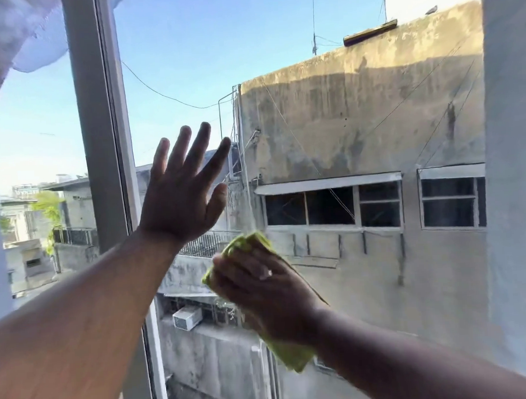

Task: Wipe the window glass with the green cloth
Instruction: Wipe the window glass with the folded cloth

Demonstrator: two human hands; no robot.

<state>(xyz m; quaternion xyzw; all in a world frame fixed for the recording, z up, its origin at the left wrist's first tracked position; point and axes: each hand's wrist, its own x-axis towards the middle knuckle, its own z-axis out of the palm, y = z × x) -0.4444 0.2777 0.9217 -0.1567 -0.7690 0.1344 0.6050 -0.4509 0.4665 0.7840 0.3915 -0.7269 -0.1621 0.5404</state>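
Left hand [180, 200] fingers spread beside window frame [102, 146], right hand [259, 287] fingers pressing green cloth [245, 243] mid-glass [327, 121]

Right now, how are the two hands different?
The left hand is open, fingers spread and pointing up, and holds nothing. The right hand is bunched on the green cloth and looks to be pressing it to the window glass. The left hand is higher, near the window frame; the right hand is lower and further right. Both reach out toward the same pane, and both arms are bare.
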